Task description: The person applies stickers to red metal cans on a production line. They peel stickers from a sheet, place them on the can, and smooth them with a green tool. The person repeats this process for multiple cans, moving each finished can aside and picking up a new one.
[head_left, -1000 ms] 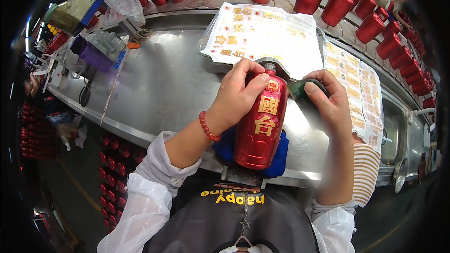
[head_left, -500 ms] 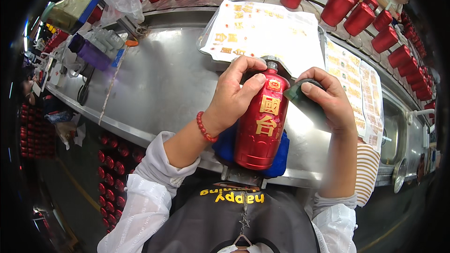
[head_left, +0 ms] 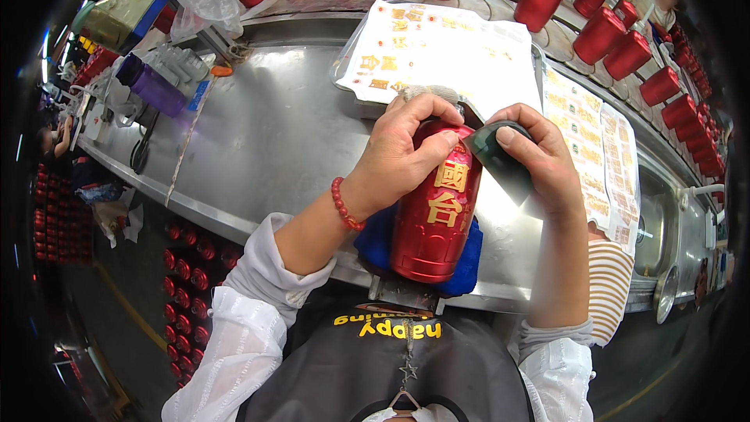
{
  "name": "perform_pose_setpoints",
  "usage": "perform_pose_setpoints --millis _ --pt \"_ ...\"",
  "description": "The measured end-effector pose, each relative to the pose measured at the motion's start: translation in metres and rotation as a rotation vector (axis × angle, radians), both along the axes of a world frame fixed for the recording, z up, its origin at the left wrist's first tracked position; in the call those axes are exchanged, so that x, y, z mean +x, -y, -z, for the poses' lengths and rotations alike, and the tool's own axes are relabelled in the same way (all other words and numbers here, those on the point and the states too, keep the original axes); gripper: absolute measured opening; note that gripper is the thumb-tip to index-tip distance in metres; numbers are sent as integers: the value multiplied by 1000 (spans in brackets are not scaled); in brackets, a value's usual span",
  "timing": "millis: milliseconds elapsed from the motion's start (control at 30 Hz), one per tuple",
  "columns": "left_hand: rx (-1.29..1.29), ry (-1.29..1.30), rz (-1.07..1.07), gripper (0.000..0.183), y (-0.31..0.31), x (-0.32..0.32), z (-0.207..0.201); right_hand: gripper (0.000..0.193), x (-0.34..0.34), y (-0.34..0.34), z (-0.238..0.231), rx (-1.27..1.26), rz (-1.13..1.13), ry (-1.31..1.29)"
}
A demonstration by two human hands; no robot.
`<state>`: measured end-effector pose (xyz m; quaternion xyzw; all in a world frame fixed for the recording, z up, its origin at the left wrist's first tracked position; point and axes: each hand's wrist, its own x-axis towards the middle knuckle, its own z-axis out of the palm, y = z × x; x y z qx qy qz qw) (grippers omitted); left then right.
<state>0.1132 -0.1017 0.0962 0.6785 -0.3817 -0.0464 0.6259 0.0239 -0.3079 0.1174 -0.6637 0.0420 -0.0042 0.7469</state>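
A glossy red bottle with raised gold characters lies before me, its base toward me and its neck pointing away. Under it is a blue cloth. My left hand grips the bottle's shoulder, with thumb and fingers bent over the part by the neck and hiding much of it. In my right hand is a flat, dark green scraper, pinched between thumb and fingers. Its tip meets the bottle's right shoulder, close to my left thumb; whether it presses there I cannot tell.
Sheets of gold stickers lie on a tray beyond the bottle, and more sheets lie to the right. Red bottles line a curved conveyor behind. A purple bottle stands at left on the metal table. A striped cloth hangs at right.
My left thumb and fingers have shifted over the emblem on the bottle's shoulder. The scraper has moved slightly left, up to the bottle. Bottles on the conveyor have shifted along.
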Motion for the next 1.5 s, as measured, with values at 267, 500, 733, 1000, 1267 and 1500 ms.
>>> perform_pose_setpoints --millis 267,500,733,1000,1267,1500 --pt "100 340 -67 9 -1 1 -11 25 -12 0 -2 5 59 71" --pt "192 557 -210 10 3 -2 -18 33 -27 -17 3 -263 187 340" --pt "259 637 -227 12 4 0 -15 43 -37 -34 9 -791 234 532" --pt "23 581 -220 18 -2 0 -12 55 -37 -36 27 -925 293 554" --pt "59 657 -87 32 -16 4 5 58 -39 -37 32 -900 298 513" --pt "-19 190 -131 19 -2 -1 9 61 -36 -46 29 -952 263 474"
